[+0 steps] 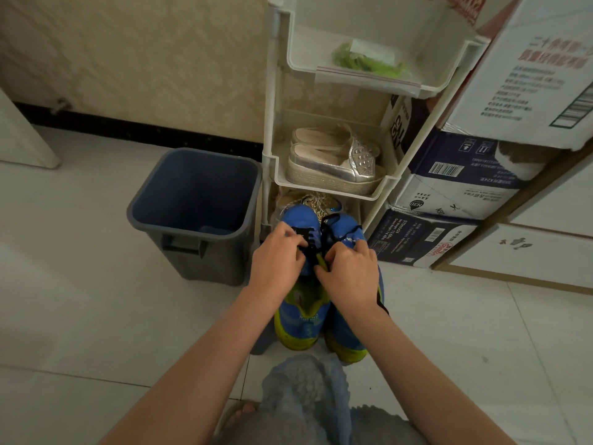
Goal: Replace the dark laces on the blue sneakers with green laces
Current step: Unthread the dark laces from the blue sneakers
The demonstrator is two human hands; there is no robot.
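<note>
Blue mesh with yellow-green soles and lining: the two sneakers (pixel 306 313) stand side by side on the pale tile floor (pixel 96 300), long axes running straight away from the person, heels nearest the knees and toes pointing at the foot of the white rack (pixel 276 91). Dark laces (pixel 327 231) are still threaded through the eyelets, with loose loops lying over the toe ends just beyond the fingers.

Both hands work at the lacing between the two shoes. The left hand (pixel 277 256) is curled over the left sneaker's eyelet rows with its fingertips pinched on dark lace. The right hand (pixel 348 271) sits just beside it, thumb and forefinger closed narrowly on a strand of the same laces; a yellow-green sliver shows just beneath that pinch, though whether it is tongue or lining I cannot tell.

Beyond the grip, the rack's middle shelf holds silver platform shoes (pixel 333 162), and its top shelf a clear zip bag of green laces (pixel 369 64). Left of the hands stands a grey bin (pixel 195 213), near the left sneaker's toe. Right of them, stacked cardboard boxes (pixel 465 187) rise against the rack.
</note>
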